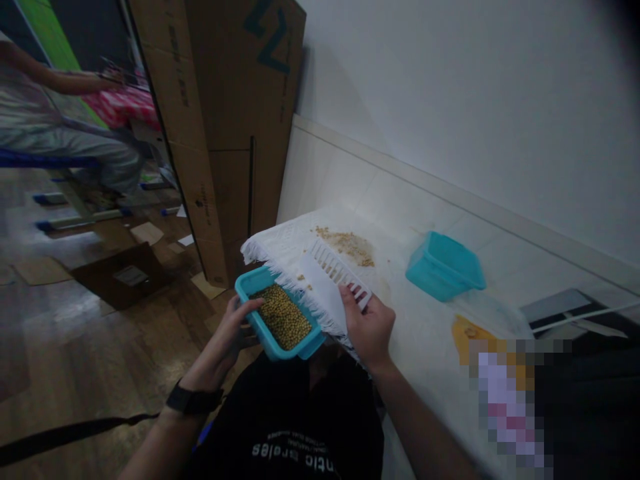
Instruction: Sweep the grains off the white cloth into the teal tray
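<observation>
My left hand (231,333) grips the near rim of a teal plastic tub (305,348) full of small tan beans (283,317), held just below the fringed edge of a white cloth (425,327) on the table. My right hand (369,327) is closed on a white slotted plastic scraper (330,273), which lies on the cloth with its flat end pointing at the tub. A small heap of beans (348,244) lies on the cloth beyond the scraper, with a few loose ones near the edge.
A second teal tub (444,270) lies tipped on the cloth to the right. A clear bag over something orange (475,323) sits beside it. Tall cardboard boxes (225,120) stand at left. Another person (60,127) sits far left above a wooden floor (75,333).
</observation>
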Action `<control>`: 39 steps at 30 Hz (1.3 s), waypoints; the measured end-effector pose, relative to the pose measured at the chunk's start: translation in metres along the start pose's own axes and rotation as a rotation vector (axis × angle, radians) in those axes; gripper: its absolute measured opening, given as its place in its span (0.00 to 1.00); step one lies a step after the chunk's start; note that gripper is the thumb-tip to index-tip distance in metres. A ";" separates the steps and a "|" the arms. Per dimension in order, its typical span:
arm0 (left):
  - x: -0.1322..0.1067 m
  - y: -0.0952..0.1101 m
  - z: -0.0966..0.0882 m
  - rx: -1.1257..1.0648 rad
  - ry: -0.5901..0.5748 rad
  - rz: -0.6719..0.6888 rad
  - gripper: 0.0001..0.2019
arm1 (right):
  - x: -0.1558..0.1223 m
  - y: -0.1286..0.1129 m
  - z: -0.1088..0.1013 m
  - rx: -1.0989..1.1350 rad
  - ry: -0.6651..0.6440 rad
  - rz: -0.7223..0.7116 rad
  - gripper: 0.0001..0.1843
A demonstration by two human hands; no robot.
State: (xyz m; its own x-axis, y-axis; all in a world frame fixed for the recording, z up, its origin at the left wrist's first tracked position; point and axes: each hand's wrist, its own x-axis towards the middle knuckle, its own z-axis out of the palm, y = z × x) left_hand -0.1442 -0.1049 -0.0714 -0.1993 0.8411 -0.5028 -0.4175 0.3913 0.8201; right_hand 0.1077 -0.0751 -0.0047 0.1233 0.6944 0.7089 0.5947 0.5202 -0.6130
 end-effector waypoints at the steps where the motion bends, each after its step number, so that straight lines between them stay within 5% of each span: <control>1: 0.001 0.000 0.000 0.001 -0.004 -0.003 0.44 | -0.001 -0.002 -0.001 0.004 -0.004 -0.010 0.20; 10: 0.012 -0.002 -0.008 0.035 0.002 -0.015 0.42 | -0.002 -0.014 -0.004 -0.018 -0.023 -0.027 0.20; 16: 0.010 -0.002 -0.010 0.023 0.012 -0.005 0.43 | 0.038 0.003 0.029 -0.176 0.092 0.004 0.26; 22: 0.010 -0.003 -0.017 -0.005 0.002 0.015 0.41 | 0.052 0.007 0.066 -0.291 0.059 0.106 0.19; 39: 0.029 0.020 -0.036 0.017 0.064 0.027 0.38 | 0.048 0.011 0.082 -0.252 0.010 0.025 0.23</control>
State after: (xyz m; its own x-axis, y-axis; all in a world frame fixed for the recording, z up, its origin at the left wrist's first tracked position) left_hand -0.1905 -0.0867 -0.0795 -0.2666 0.8263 -0.4962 -0.3958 0.3755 0.8381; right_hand 0.0555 0.0046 -0.0060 0.1477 0.7002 0.6986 0.7701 0.3618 -0.5254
